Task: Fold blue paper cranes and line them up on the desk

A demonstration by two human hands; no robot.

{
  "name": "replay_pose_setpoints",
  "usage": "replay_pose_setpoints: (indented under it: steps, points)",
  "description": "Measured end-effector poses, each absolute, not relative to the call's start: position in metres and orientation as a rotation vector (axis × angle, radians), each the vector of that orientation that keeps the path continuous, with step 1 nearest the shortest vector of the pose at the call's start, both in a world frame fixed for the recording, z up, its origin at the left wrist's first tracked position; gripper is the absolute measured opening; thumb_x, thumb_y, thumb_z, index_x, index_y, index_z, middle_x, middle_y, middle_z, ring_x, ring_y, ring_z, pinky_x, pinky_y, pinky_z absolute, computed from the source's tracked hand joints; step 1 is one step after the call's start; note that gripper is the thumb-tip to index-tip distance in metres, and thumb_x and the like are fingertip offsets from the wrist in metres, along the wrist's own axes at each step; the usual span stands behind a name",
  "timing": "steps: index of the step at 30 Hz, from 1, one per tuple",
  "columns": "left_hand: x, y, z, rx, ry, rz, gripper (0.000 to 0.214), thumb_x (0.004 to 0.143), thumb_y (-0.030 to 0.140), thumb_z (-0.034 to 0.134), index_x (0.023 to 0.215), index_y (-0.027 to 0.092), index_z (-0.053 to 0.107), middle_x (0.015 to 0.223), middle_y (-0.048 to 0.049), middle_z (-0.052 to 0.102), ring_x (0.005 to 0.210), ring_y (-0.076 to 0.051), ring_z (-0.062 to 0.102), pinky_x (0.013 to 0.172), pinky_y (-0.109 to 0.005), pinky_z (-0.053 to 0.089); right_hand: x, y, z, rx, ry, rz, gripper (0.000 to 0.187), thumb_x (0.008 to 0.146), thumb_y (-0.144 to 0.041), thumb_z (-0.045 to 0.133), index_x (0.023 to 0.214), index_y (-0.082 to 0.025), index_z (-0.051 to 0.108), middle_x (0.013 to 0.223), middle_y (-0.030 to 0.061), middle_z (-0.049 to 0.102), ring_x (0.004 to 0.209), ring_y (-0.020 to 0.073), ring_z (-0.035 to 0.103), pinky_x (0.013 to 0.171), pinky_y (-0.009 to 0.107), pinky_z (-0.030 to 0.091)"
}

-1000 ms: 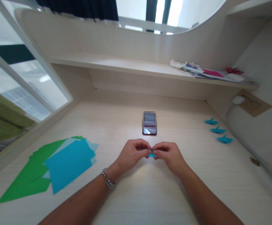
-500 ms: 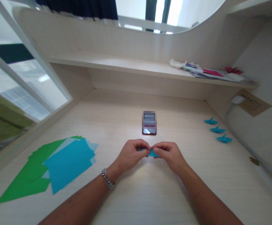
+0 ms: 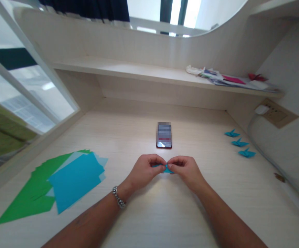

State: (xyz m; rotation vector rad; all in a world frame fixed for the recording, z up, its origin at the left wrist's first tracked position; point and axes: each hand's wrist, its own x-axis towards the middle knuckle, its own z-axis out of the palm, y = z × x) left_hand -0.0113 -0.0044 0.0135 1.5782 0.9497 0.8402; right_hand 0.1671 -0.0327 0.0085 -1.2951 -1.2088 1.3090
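Both hands pinch one small piece of folded blue paper (image 3: 167,170) above the middle of the desk. My left hand (image 3: 147,169), with a metal bracelet on its wrist, has thumb and fingers closed on the paper's left side. From the right, my right hand (image 3: 187,170) grips it the same way, the fingertips of the two hands nearly touching. Much of the paper is hidden behind the fingers, so its full shape cannot be made out. Just beyond the hands lies a phone (image 3: 164,135) with a blurred screen.
Blue paper sheets (image 3: 77,181) overlap green sheets (image 3: 22,201) on the left. Three folded blue paper cranes (image 3: 246,153) stand in a row at the right, near a cable (image 3: 259,146) from the wall socket (image 3: 277,113). Papers lie on the shelf (image 3: 139,72) above.
The fingertips have shifted very slightly on the blue paper, the right hand's a little to the left. Everything else stays where it was.
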Motion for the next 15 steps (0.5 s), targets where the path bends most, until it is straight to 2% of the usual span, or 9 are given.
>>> replay_pose_setpoints:
  steps: [5,9,15]
  points:
    - [-0.0102,-0.0036,0.0133,1.419,0.907,0.843,0.011,0.072,0.009,0.064,0.080,0.013,0.071,0.077,-0.0055,0.072,0.070,-0.015,0.065,0.071,-0.029,0.052,0.1673,-0.0324,0.0080,-1.337,-1.223,1.239,0.011,0.065,-0.022,0.072,0.073,-0.015,0.072,0.069,0.0036,0.070,0.061,0.0139,0.061,0.062,0.028,0.048]
    - [-0.0081,-0.0044,0.0109,1.323,0.887,0.859,0.012,0.072,0.014,0.068,0.084,0.011,0.067,0.077,-0.0067,0.071,0.070,-0.016,0.066,0.068,-0.029,0.053,0.1665,-0.0324,0.0049,-1.308,-1.251,1.212,0.011,0.067,-0.021,0.072,0.076,-0.015,0.070,0.073,0.0044,0.070,0.065,0.0153,0.062,0.065,0.029,0.048]
    - [-0.0058,-0.0055,0.0046,1.323,0.936,0.934,0.018,0.069,0.012,0.073,0.083,0.012,0.062,0.075,-0.0041,0.068,0.070,-0.014,0.064,0.067,-0.026,0.052,0.1645,-0.0326,0.0027,-1.206,-1.175,1.237,0.022,0.063,-0.018,0.076,0.078,-0.017,0.060,0.071,-0.0003,0.065,0.064,0.0130,0.060,0.061,0.025,0.047]
